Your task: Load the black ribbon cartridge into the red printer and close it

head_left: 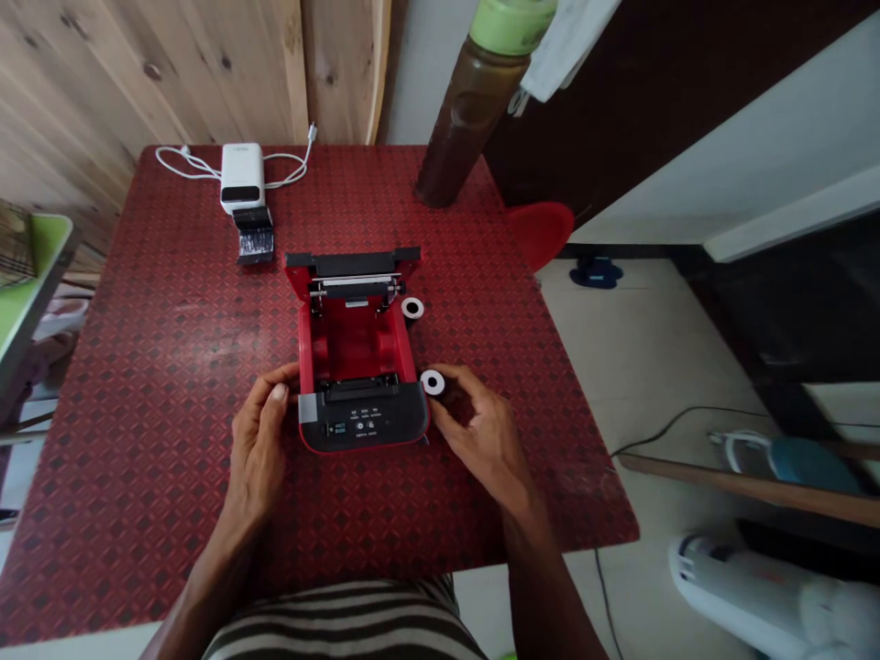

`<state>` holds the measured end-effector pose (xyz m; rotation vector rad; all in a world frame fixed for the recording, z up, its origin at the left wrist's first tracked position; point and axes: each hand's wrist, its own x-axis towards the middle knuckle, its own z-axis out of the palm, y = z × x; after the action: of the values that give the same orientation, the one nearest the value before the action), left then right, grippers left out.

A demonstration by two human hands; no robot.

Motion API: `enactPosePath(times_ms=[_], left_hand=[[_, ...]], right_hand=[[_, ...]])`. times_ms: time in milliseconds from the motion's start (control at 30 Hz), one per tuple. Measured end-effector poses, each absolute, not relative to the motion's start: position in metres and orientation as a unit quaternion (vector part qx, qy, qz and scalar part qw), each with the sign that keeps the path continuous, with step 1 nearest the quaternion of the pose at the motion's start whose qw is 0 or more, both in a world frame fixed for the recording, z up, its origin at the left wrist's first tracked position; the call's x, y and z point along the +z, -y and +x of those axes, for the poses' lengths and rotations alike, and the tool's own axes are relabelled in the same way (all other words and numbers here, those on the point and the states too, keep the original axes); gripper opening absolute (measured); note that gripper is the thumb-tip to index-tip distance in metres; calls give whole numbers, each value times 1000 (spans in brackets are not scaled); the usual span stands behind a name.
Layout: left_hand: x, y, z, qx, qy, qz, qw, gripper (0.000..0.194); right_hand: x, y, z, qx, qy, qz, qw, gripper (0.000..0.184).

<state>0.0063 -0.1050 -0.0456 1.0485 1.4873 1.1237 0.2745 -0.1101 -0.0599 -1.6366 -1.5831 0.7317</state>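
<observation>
A red and black receipt printer (357, 367) sits in the middle of the red table (151, 367) with its lid (352, 261) flipped open at the back and its red paper bay empty. My left hand (259, 440) rests against the printer's left front corner, fingers curled along its side. My right hand (474, 431) is at the printer's right front corner, fingertips pinching a small white paper roll (433, 382). A second white roll (412, 309) lies on the table by the printer's right side, near the hinge.
A white power bank (242, 176) with a white cable (182, 163) and a small black device (254, 236) lie at the table's far left. A tall brown bottle (474, 101) with a green cap stands at the far edge. A red stool (543, 229) is beside the table.
</observation>
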Motion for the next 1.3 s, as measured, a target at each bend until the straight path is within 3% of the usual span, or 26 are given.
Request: enactPosePath(times_ms=[267,467,633,767,967,1133,1300], left_hand=[[-47,106,6,459,-612,419,489,44],[-47,106,5,457,-618,419,484,45],[-46,107,5,453,-611,398,513,48],[-47,108,4,457,-602,388,527,47],[-48,108,2,458,-592,379,544,48],[-49,110,1,445,-605,391,532,50],[-45,109,1,432,-611,396,533,54]], right_hand=[[-50,116,307,312,646,-626,304,58],[-40,72,324,249,641,-643,338,32],[-62,14,294,280,653,-606,358,38],[-77,-3,280,278,655,-598,369,20],[-43,25,296,275,613,-619,407,25],[27,72,301,404,570,-590,404,32],[62,87,278,596,592,-400,366,36]])
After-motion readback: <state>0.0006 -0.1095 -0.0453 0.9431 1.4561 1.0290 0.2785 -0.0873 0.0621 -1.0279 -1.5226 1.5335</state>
